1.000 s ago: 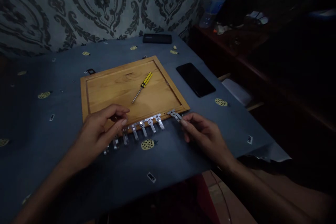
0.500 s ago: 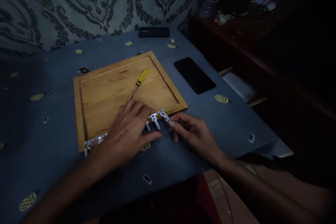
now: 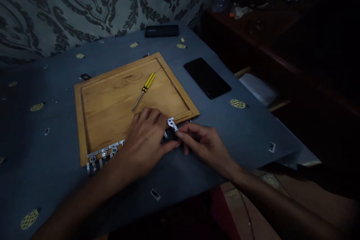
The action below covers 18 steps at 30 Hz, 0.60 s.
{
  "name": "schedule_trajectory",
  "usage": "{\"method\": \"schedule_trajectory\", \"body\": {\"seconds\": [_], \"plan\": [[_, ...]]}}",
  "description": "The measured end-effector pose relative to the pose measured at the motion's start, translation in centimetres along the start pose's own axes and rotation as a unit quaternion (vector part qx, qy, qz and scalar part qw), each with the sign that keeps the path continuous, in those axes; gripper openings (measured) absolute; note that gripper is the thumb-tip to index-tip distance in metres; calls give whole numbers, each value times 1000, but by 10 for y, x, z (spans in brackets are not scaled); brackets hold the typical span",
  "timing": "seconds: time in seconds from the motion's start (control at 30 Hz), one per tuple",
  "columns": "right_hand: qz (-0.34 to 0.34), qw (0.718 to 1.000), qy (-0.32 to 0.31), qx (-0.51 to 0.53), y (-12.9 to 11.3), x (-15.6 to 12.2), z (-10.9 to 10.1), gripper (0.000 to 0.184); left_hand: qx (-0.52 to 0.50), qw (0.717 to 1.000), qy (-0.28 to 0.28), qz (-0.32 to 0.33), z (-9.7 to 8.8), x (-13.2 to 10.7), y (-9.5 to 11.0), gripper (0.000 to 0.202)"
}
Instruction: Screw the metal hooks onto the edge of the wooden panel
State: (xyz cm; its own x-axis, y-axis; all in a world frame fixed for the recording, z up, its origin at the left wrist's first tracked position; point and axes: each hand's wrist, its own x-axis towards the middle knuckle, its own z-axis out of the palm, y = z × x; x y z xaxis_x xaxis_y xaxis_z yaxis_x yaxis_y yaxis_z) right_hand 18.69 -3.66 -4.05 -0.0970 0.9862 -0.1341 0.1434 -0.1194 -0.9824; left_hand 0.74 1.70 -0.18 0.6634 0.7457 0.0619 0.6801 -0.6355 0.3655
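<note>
A wooden board [image 3: 112,101] lies on the blue cloth, with a yellow-and-black screwdriver [image 3: 144,90] resting on it. A row of small metal brackets [image 3: 102,154] runs along the board's near edge. My left hand [image 3: 146,140] lies palm down over the middle of that row, fingers curled against the brackets. My right hand [image 3: 199,143] pinches the rightmost metal bracket [image 3: 171,123] between thumb and forefinger, fingertips touching my left hand.
A black phone [image 3: 207,77] lies right of the board and a dark case [image 3: 161,30] sits at the table's far edge by the patterned wall. A dark shelf with clutter stands to the right. The table's near edge drops off close to my arms.
My left hand slid right along the bracket row to meet my right hand, uncovering the brackets at the left. My right hand shifted the end bracket slightly left.
</note>
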Motion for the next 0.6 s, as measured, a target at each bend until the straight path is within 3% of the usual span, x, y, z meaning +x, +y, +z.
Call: {"method": "schedule_trajectory", "body": {"seconds": [0.3, 0.6], "plan": [[-17, 1000, -21, -13, 0, 2, -2, 27, 36, 997, -52, -48, -2, 3, 11, 25], [-3, 1000, -11, -16, -1, 1, -3, 28, 60, 995, -47, -59, 0, 4, 17, 24]]}}
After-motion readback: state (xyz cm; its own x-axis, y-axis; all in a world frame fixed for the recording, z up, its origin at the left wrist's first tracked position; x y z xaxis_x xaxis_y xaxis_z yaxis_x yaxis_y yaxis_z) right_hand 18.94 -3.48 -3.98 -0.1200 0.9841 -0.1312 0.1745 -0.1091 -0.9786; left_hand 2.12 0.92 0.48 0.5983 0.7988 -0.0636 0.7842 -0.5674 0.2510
